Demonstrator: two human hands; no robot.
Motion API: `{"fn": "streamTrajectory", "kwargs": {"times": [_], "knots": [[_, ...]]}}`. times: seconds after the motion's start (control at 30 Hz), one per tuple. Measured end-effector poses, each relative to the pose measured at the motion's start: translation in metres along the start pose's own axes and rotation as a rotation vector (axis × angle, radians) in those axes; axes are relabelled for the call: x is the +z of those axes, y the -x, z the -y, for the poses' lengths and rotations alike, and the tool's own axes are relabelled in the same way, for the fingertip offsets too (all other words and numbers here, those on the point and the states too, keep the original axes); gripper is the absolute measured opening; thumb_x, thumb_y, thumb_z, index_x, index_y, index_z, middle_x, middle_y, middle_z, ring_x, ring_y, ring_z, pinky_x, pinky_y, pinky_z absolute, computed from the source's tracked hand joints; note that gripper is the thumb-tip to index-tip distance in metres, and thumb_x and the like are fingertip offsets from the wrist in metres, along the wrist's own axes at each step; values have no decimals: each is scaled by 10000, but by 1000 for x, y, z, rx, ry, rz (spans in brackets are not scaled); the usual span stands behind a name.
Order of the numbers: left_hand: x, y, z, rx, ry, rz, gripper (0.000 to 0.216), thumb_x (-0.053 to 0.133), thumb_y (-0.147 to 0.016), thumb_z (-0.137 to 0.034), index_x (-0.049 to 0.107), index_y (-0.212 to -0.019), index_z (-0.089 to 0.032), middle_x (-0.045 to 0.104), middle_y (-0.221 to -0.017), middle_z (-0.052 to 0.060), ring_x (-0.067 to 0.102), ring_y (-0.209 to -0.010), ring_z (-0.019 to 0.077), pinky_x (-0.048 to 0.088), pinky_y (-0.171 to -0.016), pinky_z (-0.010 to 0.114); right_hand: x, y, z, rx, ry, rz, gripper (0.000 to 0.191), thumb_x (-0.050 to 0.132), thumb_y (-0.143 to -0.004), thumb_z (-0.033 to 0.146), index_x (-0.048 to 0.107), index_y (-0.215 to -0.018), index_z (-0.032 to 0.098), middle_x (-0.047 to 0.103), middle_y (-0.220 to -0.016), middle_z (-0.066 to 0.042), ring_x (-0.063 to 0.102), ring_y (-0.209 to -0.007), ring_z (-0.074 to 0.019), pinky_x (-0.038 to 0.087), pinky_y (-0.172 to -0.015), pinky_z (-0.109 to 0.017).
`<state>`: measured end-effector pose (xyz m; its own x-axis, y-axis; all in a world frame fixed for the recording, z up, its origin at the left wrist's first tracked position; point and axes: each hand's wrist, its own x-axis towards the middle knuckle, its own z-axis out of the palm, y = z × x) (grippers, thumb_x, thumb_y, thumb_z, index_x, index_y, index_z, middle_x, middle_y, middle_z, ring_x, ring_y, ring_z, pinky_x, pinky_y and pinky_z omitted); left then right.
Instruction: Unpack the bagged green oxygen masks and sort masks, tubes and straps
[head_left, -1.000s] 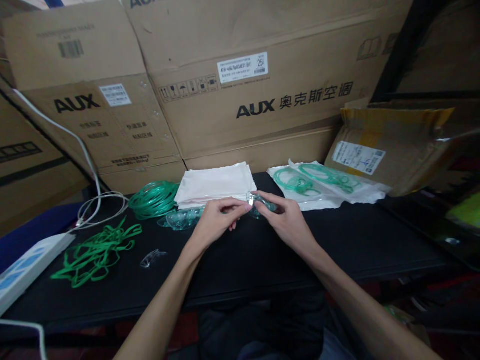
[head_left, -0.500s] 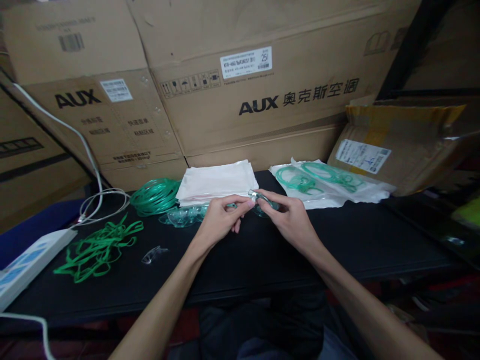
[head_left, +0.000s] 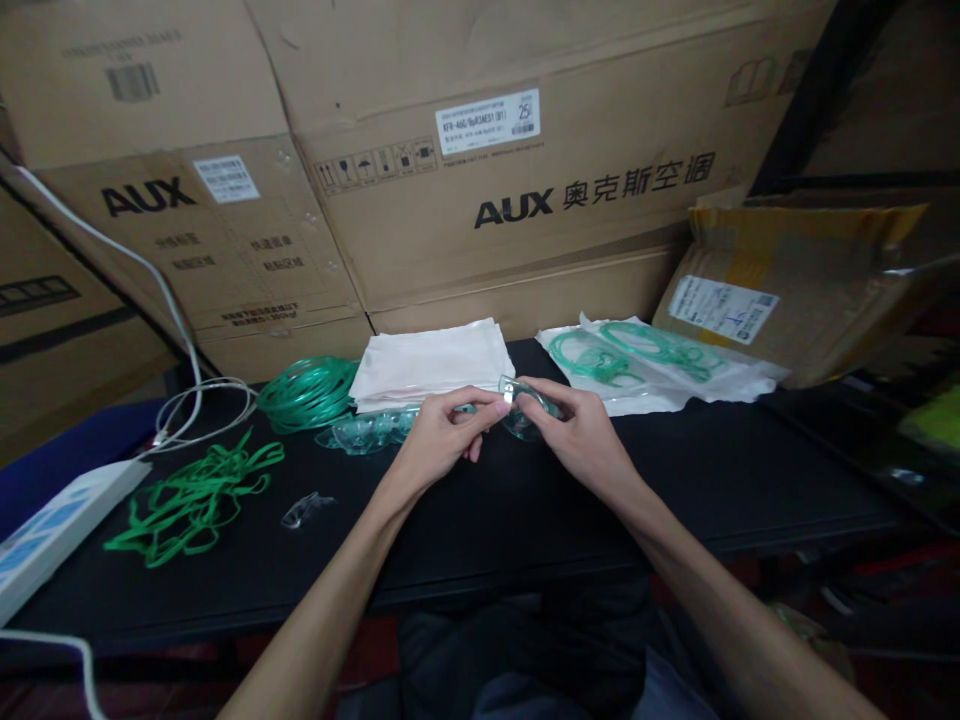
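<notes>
A clear greenish oxygen mask (head_left: 519, 424) is gripped at its edge by my right hand (head_left: 574, 425), fingers closed around it. My left hand (head_left: 448, 430) pinches a small shiny metal nose strip (head_left: 509, 393) against the mask's upper end. Both hands meet above the black table (head_left: 480, 520). Behind my left hand lie more clear masks (head_left: 367, 432), partly hidden by it. The hands cover much of the held mask.
Coiled green tubing (head_left: 307, 393), green elastic straps (head_left: 199, 500) and small clear plastic pieces (head_left: 306, 510) lie left. White packets (head_left: 435, 362) are stacked behind; bagged tubing sets (head_left: 660, 360) lie right. A power strip (head_left: 67, 530) and large cartons (head_left: 420, 240) border the table.
The mask has turned slightly in my fingers, so more of its shell and the metal strip now show. My hands stay in nearly the same place; the view has shifted slightly.
</notes>
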<state>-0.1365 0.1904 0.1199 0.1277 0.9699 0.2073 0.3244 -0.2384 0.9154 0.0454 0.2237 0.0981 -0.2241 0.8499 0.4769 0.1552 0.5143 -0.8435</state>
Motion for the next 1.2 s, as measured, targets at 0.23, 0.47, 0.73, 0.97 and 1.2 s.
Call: {"fn": "streamTrajectory", "kwargs": {"times": [0.23,0.47,0.73,0.97,1.2], "knots": [[-8,1,0,347,-334,-197,241,713,-908,-393,706,-1070,-215,686,-1118,68,642,-893,164,506,-714,246,-2,1,5,0,-28,157,310,564,-983,361,766,-1175,222,789,-1097,-30,713,-965,-236,524,-850,-330],[-14,2,-1,483,-430,-13,329,705,-922,-370,699,-1234,-268,717,-1277,68,629,-1219,248,453,-1088,429,-4,-1,3,1,-61,167,322,576,-982,426,766,-1159,236,779,-1124,-48,696,-1024,-250,515,-912,-358],[-20,3,-1,479,-451,-74,284,736,-898,-377,713,-1135,-221,749,-1120,70,685,-1041,216,501,-952,347,-8,1,4,37,-94,267,323,618,-957,433,765,-1151,219,779,-1056,-41,692,-957,-227,514,-824,-322],[-24,1,-2,505,-401,-158,201,702,-929,-354,747,-1075,-224,731,-1094,75,666,-1058,216,499,-964,352,-6,-1,2,71,-28,199,344,643,-930,424,761,-1159,196,777,-1118,-78,694,-946,-240,520,-831,-354],[-28,-3,4,427,-271,-214,204,681,-943,-357,771,-1056,-213,758,-1094,63,681,-1059,205,508,-956,326,0,-5,-5,89,79,182,391,595,-942,466,752,-1158,180,781,-1021,-65,667,-802,-211,503,-737,-323]]}}
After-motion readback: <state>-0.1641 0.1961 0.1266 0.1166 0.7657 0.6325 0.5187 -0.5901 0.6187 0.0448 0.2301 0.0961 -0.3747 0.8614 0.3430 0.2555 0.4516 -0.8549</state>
